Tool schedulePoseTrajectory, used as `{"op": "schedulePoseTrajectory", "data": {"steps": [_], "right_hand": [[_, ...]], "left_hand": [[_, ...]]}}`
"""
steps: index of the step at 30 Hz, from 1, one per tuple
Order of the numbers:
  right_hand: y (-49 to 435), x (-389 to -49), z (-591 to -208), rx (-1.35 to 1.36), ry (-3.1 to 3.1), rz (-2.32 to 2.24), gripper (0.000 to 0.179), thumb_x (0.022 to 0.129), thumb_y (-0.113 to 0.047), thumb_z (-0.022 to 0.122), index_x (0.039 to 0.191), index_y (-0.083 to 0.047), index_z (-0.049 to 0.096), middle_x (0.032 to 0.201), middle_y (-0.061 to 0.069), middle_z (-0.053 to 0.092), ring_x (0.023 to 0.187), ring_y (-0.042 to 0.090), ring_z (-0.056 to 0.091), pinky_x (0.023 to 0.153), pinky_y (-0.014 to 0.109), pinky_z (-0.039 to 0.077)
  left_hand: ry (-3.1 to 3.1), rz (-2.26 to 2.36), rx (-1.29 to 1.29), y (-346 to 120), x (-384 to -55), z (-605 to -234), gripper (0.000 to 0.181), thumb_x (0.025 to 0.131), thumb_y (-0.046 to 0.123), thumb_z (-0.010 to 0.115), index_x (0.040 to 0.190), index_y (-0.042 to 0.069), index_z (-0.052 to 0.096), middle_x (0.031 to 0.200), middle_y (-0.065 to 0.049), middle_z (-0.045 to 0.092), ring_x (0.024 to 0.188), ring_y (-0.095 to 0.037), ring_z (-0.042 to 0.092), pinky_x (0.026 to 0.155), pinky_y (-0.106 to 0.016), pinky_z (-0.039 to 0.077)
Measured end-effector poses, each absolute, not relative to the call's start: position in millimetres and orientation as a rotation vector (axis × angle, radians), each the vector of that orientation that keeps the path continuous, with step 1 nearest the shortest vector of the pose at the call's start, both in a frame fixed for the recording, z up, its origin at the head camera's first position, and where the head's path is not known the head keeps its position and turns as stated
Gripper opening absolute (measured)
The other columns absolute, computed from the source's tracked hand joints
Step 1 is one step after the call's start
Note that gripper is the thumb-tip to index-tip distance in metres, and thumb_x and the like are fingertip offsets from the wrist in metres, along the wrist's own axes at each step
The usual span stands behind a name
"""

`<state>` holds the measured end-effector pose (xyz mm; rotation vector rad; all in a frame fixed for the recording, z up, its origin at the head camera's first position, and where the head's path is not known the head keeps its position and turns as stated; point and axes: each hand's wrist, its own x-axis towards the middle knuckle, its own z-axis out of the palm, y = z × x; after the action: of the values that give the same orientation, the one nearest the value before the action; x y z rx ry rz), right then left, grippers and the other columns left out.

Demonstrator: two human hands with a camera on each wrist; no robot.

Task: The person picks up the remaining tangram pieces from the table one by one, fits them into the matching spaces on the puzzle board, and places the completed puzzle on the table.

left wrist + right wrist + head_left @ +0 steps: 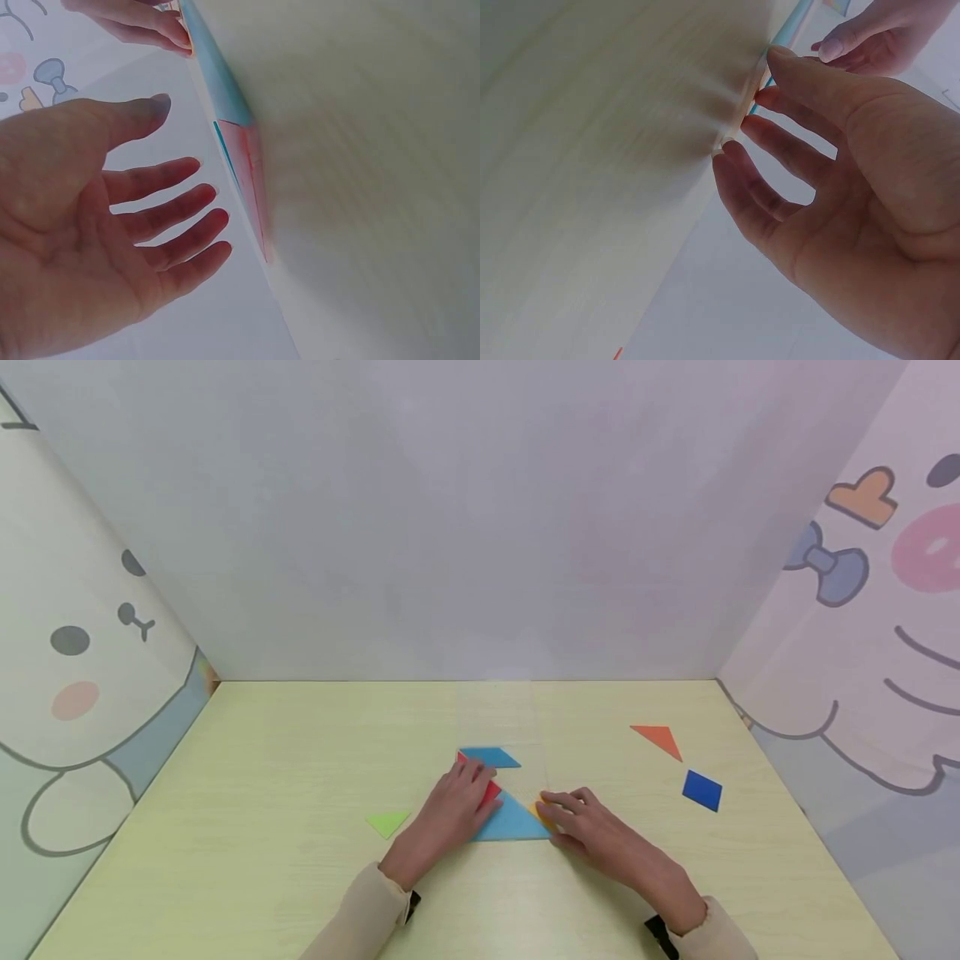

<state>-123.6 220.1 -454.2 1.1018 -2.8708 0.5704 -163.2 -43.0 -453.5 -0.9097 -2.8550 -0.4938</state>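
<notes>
Flat coloured tangram pieces lie together on the table. My left hand (453, 802) is over the red piece (491, 793) and hides part of it; in the left wrist view its fingers are spread, with the red piece (244, 154) just past the tips. A light blue triangle (510, 821) lies between my hands, alongside the red piece. My right hand (596, 831) has its fingertips on a small yellow piece (536, 810), mostly covered, at the triangle's right side. The right thumb is by the triangle's right corner. Behind the red piece lies a blue four-sided piece (491, 757).
A light green triangle (387, 823) lies left of my left wrist. Off to the right are an orange triangle (660, 739) and a dark blue square-like piece (702, 791). A pale wall (480, 527) closes off the back of the wooden table (300, 735); cartoon-printed panels flank it.
</notes>
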Motion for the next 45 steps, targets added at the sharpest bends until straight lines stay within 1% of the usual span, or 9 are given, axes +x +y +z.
{"op": "schedulePoseTrajectory", "data": {"steps": [8,17,25,31,38,41,45], "right_hand": [[220,-124,-454,1.115,-2.85,0.552,0.048,0.094,-0.007,0.074,0.14,-0.003,0.062,0.142,0.015,0.059,0.11,0.028,0.055,0.086,0.035,0.055],[220,-126,-454,1.133,-2.839,0.56,0.047,0.094,-0.008,0.073,0.14,-0.004,0.062,0.142,0.015,0.059,0.11,0.028,0.055,0.085,0.034,0.055],[220,-128,-454,1.133,-2.849,0.561,0.049,0.094,-0.008,0.074,0.141,-0.004,0.062,0.142,0.015,0.059,0.111,0.028,0.054,0.086,0.032,0.055],[219,-128,-454,1.137,-2.865,0.6,0.05,0.094,-0.008,0.074,0.142,-0.003,0.061,0.143,0.015,0.058,0.113,0.028,0.054,0.088,0.033,0.055],[221,-127,-456,1.113,-2.923,0.598,0.05,0.095,-0.01,0.073,0.144,-0.005,0.06,0.146,0.015,0.056,0.118,0.03,0.053,0.092,0.037,0.056],[222,-126,-455,1.096,-2.957,0.604,0.05,0.096,-0.011,0.072,0.145,-0.006,0.059,0.147,0.014,0.054,0.121,0.031,0.052,0.094,0.039,0.055],[223,-126,-453,1.104,-2.975,0.608,0.051,0.097,-0.011,0.071,0.146,-0.007,0.058,0.149,0.014,0.053,0.122,0.031,0.051,0.095,0.038,0.055]], "left_hand": [[-2.813,-0.494,-1.013,-46,-153,-452,0.037,0.094,0.029,0.077,0.119,0.005,0.064,0.112,-0.008,0.06,0.103,-0.024,0.056,0.087,-0.033,0.054],[-2.848,-0.519,-1.065,-49,-143,-449,0.036,0.092,0.028,0.08,0.114,0.007,0.062,0.105,-0.003,0.055,0.095,-0.019,0.053,0.081,-0.028,0.051],[-2.879,-0.449,-1.082,-51,-140,-450,0.039,0.09,0.03,0.081,0.117,0.007,0.064,0.105,-0.003,0.054,0.092,-0.016,0.048,0.075,-0.023,0.046],[-2.886,-0.441,-1.091,-54,-138,-451,0.031,0.09,0.024,0.082,0.11,0.009,0.063,0.105,-0.003,0.054,0.093,-0.018,0.048,0.074,-0.025,0.044],[-2.916,-0.423,-1.106,-52,-136,-453,0.041,0.09,0.023,0.08,0.124,0.009,0.063,0.112,-0.004,0.056,0.1,-0.019,0.048,0.075,-0.024,0.046],[-2.92,-0.436,-1.113,-51,-134,-452,0.041,0.091,0.023,0.08,0.126,0.008,0.063,0.114,-0.004,0.057,0.101,-0.019,0.049,0.078,-0.025,0.048],[-2.948,-0.449,-1.09,-50,-133,-450,0.045,0.09,0.024,0.081,0.129,0.009,0.063,0.12,-0.005,0.057,0.107,-0.02,0.051,0.086,-0.027,0.052]]}}
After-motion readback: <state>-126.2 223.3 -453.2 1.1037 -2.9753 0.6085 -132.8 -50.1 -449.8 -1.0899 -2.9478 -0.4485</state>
